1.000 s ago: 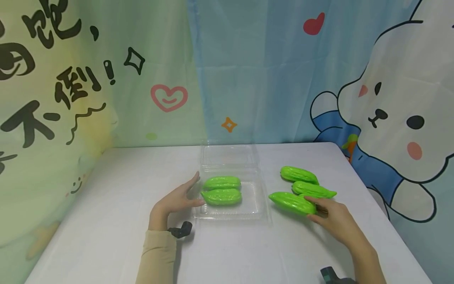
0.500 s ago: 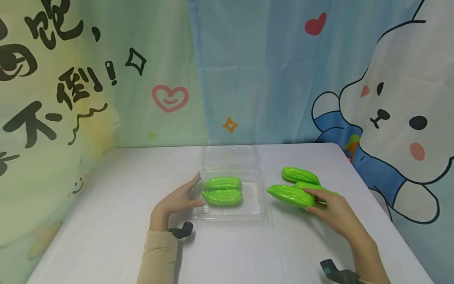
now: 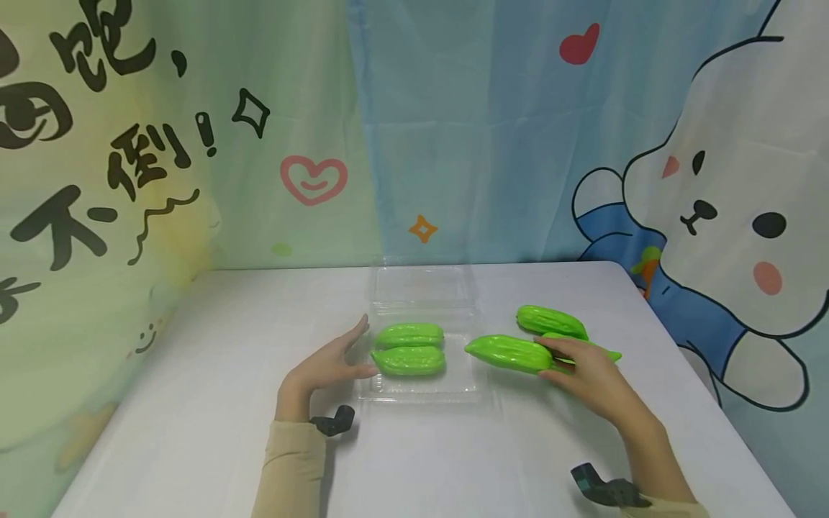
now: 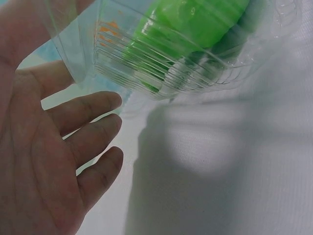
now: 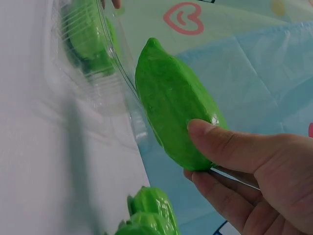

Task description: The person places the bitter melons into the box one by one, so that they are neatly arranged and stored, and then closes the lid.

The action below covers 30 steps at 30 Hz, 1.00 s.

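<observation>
My right hand [image 3: 591,378] pinches the blunt end of a glossy green ridged vegetable, like a bitter gourd [image 3: 506,352], between thumb and fingers. Its pointed end aims left, over the right edge of a clear plastic clamshell box [image 3: 463,381]. In the right wrist view the held gourd [image 5: 171,98] is lifted off the table. Two similar gourds [image 3: 409,361] lie side by side in the left part of the box. My left hand [image 3: 327,365] is at the box's left side, thumb and fingers spread along the wall; the left wrist view shows its fingers extended.
Two more green gourds [image 3: 550,320] lie on the white table [image 3: 414,460] to the right of the box, one partly hidden by my right hand. The box's clear lid [image 3: 421,284] stands open at the back. A printed curtain [image 3: 453,129] hangs behind the table.
My right hand has lifted the gourd and carried it left, toward the box. My left hand keeps its place at the box. The view has shifted slightly.
</observation>
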Available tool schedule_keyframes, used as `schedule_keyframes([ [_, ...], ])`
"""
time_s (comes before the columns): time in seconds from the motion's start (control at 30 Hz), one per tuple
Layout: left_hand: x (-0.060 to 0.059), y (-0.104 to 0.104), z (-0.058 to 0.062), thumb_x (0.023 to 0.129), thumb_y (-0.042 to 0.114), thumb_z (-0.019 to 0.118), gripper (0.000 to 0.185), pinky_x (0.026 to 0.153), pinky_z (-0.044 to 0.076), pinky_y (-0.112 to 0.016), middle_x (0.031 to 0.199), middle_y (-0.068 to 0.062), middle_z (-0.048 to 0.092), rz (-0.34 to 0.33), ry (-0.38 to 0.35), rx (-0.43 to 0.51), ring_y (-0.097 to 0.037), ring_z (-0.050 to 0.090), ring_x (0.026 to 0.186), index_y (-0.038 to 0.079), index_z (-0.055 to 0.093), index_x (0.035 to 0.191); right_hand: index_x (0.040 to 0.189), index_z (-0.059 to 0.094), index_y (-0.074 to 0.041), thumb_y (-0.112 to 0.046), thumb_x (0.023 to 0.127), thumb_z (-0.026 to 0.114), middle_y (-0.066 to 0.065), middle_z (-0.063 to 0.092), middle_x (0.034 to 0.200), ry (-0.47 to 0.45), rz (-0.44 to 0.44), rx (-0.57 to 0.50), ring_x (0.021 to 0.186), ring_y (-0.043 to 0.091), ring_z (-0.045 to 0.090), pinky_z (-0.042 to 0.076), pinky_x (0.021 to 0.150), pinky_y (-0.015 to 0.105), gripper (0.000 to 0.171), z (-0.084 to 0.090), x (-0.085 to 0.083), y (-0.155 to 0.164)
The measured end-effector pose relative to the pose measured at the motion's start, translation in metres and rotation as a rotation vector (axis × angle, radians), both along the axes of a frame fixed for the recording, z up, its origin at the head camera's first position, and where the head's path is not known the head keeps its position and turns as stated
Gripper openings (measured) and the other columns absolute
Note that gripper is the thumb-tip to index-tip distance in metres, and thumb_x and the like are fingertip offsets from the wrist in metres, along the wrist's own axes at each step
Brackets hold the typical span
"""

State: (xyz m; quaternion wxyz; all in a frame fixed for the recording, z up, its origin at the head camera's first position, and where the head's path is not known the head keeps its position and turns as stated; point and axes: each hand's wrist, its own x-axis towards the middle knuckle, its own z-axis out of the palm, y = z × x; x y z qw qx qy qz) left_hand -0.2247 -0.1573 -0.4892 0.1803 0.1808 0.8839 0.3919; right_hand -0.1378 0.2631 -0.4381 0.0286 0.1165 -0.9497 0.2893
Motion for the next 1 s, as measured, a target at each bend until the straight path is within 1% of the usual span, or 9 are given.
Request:
schedule_keyframes([
  [0.17, 0.0, 0.0, 0.002, 0.077, 0.042, 0.075, 0.105, 0.12, 0.013, -0.048, 0.159, -0.003, 0.017, -0.002, -0.005, 0.006, -0.026, 0.013, 0.147, 0.022, 0.007, 0.154, 0.128, 0.059, -0.003, -0.011, 0.078, 0.076, 0.018, 0.061, 0.126, 0.001, 0.023, -0.025, 0.108, 0.032, 0.064, 0.056, 0.085, 0.037, 0.054, -0.001, -0.007, -0.01],
  [0.37, 0.0, 0.0, 0.001, 0.077, 0.046, 0.074, 0.106, 0.12, 0.014, -0.047, 0.159, -0.005, 0.017, -0.02, 0.015, -0.001, -0.026, 0.014, 0.147, 0.02, 0.006, 0.154, 0.128, 0.059, -0.006, -0.012, 0.08, 0.075, 0.014, 0.059, 0.122, -0.022, 0.055, -0.061, 0.109, 0.031, 0.063, 0.055, 0.087, 0.038, 0.051, -0.002, -0.012, -0.022],
  [0.53, 0.0, 0.0, 0.001, 0.078, 0.044, 0.075, 0.105, 0.12, 0.013, -0.048, 0.159, -0.005, 0.017, -0.018, 0.017, 0.001, -0.027, 0.014, 0.147, 0.02, 0.007, 0.154, 0.128, 0.059, -0.004, -0.011, 0.08, 0.074, 0.012, 0.06, 0.12, -0.02, 0.103, -0.083, 0.11, 0.03, 0.063, 0.056, 0.087, 0.036, 0.051, -0.005, -0.016, -0.03],
  [0.73, 0.001, -0.001, 0.001, 0.077, 0.045, 0.075, 0.106, 0.12, 0.014, -0.048, 0.159, -0.005, 0.018, -0.012, 0.019, 0.001, -0.027, 0.014, 0.147, 0.02, 0.007, 0.154, 0.127, 0.06, -0.004, -0.01, 0.08, 0.075, 0.01, 0.062, 0.118, -0.013, 0.142, -0.093, 0.11, 0.029, 0.063, 0.056, 0.087, 0.035, 0.05, -0.004, -0.021, -0.043],
  [0.9, 0.0, 0.0, -0.001, 0.077, 0.047, 0.074, 0.106, 0.12, 0.014, -0.047, 0.159, -0.003, 0.017, -0.017, 0.021, -0.001, -0.026, 0.015, 0.147, 0.022, 0.006, 0.154, 0.126, 0.062, -0.005, -0.01, 0.078, 0.075, 0.007, 0.064, 0.114, -0.017, 0.171, -0.115, 0.108, 0.025, 0.064, 0.056, 0.088, 0.034, 0.049, -0.004, -0.027, -0.052],
  [1.0, 0.0, 0.0, -0.003, 0.077, 0.046, 0.074, 0.105, 0.12, 0.014, -0.047, 0.159, -0.003, 0.018, -0.014, 0.023, -0.001, -0.025, 0.015, 0.147, 0.024, 0.007, 0.154, 0.125, 0.062, -0.005, -0.01, 0.078, 0.075, 0.007, 0.065, 0.114, -0.024, 0.199, -0.125, 0.108, 0.025, 0.063, 0.055, 0.089, 0.033, 0.049, -0.005, -0.031, -0.057],
])
